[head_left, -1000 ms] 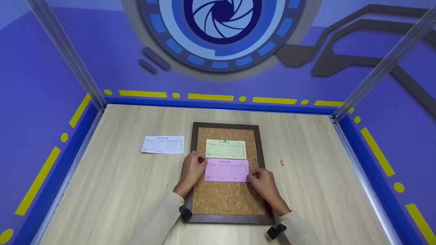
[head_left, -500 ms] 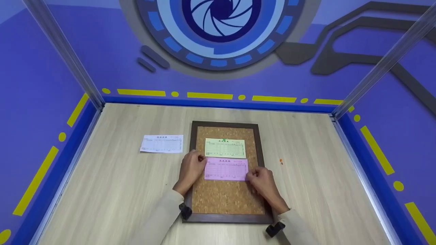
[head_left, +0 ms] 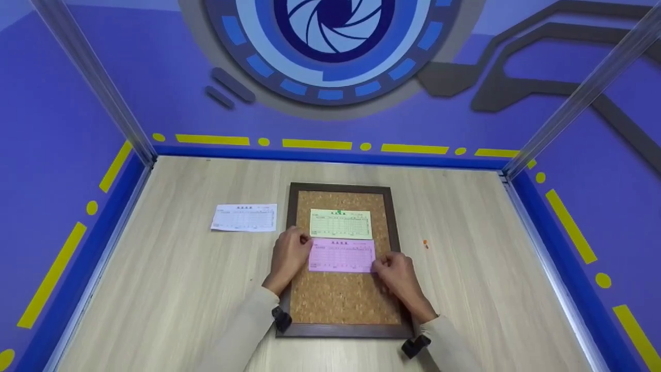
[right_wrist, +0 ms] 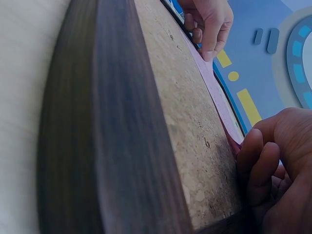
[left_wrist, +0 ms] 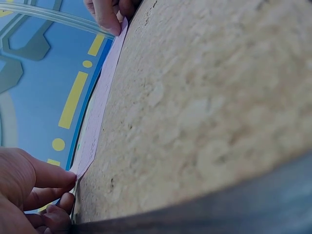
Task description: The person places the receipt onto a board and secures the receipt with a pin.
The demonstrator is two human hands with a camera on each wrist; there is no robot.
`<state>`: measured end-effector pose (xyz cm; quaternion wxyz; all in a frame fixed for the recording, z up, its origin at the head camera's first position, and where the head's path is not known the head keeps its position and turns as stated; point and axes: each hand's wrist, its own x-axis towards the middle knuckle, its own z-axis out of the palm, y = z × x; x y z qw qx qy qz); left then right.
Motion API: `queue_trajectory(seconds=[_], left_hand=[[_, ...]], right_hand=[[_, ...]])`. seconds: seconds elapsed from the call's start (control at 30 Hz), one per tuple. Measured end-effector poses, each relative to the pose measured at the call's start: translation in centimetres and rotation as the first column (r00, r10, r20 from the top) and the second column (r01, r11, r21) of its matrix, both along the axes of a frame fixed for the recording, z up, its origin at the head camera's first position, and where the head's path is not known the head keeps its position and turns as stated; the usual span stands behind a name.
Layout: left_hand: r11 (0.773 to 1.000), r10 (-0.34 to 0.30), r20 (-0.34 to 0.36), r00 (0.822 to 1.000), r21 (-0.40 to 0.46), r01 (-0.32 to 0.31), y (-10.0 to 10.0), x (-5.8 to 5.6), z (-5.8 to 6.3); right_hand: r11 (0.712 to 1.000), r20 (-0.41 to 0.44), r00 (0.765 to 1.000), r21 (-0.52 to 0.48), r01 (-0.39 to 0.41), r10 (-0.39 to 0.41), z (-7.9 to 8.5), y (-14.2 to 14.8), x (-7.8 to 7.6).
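Observation:
A pink printed slip (head_left: 342, 256) lies across the middle of a framed cork board (head_left: 346, 299). My left hand (head_left: 290, 256) pinches its upper left corner, and the right hand (head_left: 398, 274) pinches the slip near its lower right corner. In the right wrist view, the near corner of the pink slip (right_wrist: 214, 92) bends up a little at the right fingers (right_wrist: 251, 151). Just above it on the cork, a pale yellow slip (head_left: 341, 226) bears a small green pin (head_left: 339, 211) at its top edge.
A white printed slip (head_left: 245, 217) lies on the wooden table (head_left: 181, 268), left of the board. Tiny orange bits (head_left: 425, 243) lie to the board's right. Blue panels (head_left: 330, 160) wall in the table at the back and sides.
Both hands keep their hold on the pink slip with hardly any movement. The whole head view has shifted slightly.

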<state>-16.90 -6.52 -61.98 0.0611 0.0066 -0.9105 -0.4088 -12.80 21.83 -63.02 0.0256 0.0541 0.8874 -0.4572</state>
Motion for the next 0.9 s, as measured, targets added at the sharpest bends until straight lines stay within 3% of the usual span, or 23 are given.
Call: queue_trajectory(seconds=[0.9], left_hand=[[1.000,-0.021,0.008,1.000,-0.013,0.021,-0.10,-0.21,0.00]], right_hand=[[0.999,-0.042,0.999,0.040,0.003,-0.002,-0.04,-0.25,0.12]])
